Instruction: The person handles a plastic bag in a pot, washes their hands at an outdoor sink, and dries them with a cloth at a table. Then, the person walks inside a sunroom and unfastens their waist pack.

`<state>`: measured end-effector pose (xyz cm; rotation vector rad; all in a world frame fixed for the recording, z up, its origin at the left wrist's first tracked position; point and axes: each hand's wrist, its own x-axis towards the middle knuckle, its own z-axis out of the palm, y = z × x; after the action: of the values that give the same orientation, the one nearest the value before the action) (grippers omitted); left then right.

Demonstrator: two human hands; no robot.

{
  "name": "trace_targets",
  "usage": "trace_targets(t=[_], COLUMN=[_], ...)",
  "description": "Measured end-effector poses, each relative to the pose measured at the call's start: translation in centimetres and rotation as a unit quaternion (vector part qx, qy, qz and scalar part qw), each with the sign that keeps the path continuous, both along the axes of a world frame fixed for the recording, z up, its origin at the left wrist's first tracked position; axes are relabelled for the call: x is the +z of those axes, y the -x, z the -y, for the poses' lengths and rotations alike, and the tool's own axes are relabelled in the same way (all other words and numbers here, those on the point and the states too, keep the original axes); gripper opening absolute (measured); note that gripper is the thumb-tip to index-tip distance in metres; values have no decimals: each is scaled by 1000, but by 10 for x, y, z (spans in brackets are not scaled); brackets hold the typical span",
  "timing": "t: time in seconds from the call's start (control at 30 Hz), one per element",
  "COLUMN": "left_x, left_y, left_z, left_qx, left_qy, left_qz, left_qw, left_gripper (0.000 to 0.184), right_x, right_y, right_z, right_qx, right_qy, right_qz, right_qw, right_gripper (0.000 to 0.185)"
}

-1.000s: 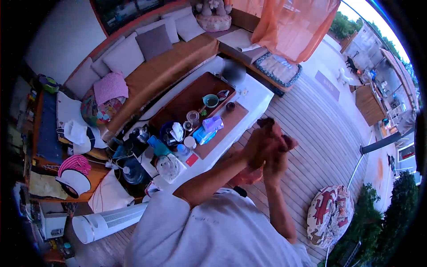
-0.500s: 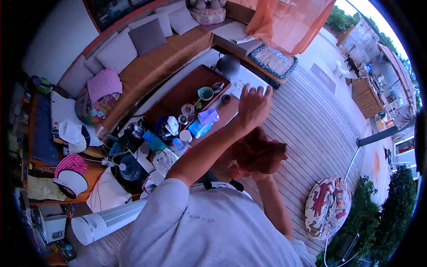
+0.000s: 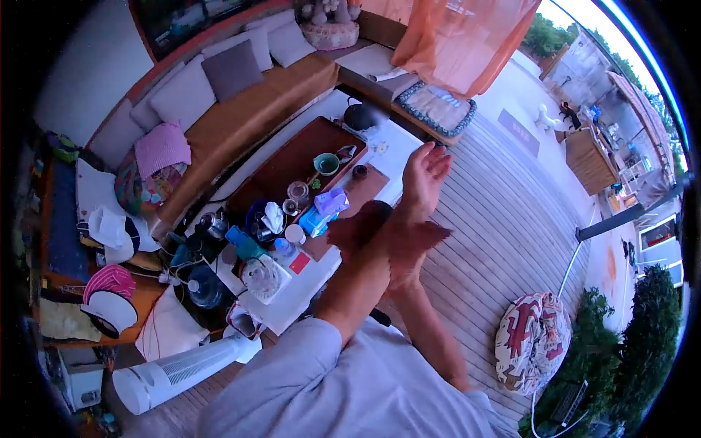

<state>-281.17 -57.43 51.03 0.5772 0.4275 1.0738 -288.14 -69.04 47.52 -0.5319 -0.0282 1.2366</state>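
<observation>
My left hand (image 3: 425, 179) is raised over the deck side of the low table, fingers loosely apart and nothing in them. A dark red-brown cloth-like piece (image 3: 418, 239) with ragged edges shows on both sides of my left forearm, near the wrist. My right hand (image 3: 403, 274) is just below that piece, at the left forearm, and seems to hold it; its fingers are mostly hidden behind the arm and the cloth. Whether the cloth wraps right around the forearm, I cannot tell.
The low white table (image 3: 292, 310) carries a brown tray (image 3: 274, 164), a green bowl (image 3: 326, 163), a purple tissue pack (image 3: 332, 201) and several cups. A white tower fan (image 3: 175, 372) lies at the left. A patterned pouf (image 3: 533, 342) sits on the wooden deck (image 3: 504, 241).
My left hand's curled fingers have loosened and opened. The red-brown piece and my right hand have shifted left, now partly behind the left forearm. The whole view has shifted slightly.
</observation>
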Motion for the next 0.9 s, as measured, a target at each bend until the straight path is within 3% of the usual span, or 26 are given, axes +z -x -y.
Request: trace_targets(t=[0.03,0.07,0.1,0.2,0.27,0.33,0.37,0.4,0.47,0.5,0.57,0.67,0.7,0.73,0.77,0.8,0.83,0.87,0.9], left_x=[1,0,-5,5,5,3,-8,-26,-12,-22,-64,-129,-144,-150,-156,-162,-161,-158,-156], left_y=[8,12,12,24,29,45,48,52,75,80,80,76,78,84,88,91,100,111,121], left_z=[9,17,23,42,45,53,59,62,77,81,87,86,87,87,85,80,70,64,61], left_qx=[-74,-143,-154,-222,-213,-248,-250,-287,-262,-251,-266,-279,-273,-224,-172,-168,-180,-192,-189], left_qy=[129,252,222,209,187,164,160,144,104,103,10,-127,-125,-223,-317,-315,-351,-384,-382], left_qz=[182,355,373,357,351,372,384,377,295,296,175,-17,-18,-96,-172,-173,-232,-290,-291], left_qw=[972,889,888,883,893,879,874,869,913,916,948,952,954,944,917,918,889,855,857], left_gripper=[27,30,37,32,33,35,38,38,37,37,36,34,34,32,32,32,33,34,34], right_x=[-9,-15,-21,-31,-36,-33,14,39,22,6,-41,-103,-67,-71,-80,-90,-113,-116,-119], right_y=[-10,-19,-31,-62,-81,-91,-75,-68,-71,-76,-88,-100,-75,-68,-64,-62,-68,-67,-67], right_z=[-2,-4,-5,-8,-7,3,4,1,7,5,1,0,0,-1,0,1,5,7,7], right_qx=[-26,-51,-80,-149,-180,-232,-104,-46,-43,-32,-7,-36,-62,-57,-60,-62,-55,-52,16], right_qy=[-31,-62,-96,-196,-247,-224,-214,-292,-80,-79,141,153,253,254,281,305,236,236,195], right_qz=[14,31,51,106,138,110,210,138,54,52,192,146,202,203,289,375,190,192,174], right_qw=[999,996,991,963,942,940,948,945,994,995,971,977,944,944,913,874,952,951,965], right_gripper=[50,48,47,43,40,29,25,23,28,28,33,43,43,43,43,43,43,43,43])
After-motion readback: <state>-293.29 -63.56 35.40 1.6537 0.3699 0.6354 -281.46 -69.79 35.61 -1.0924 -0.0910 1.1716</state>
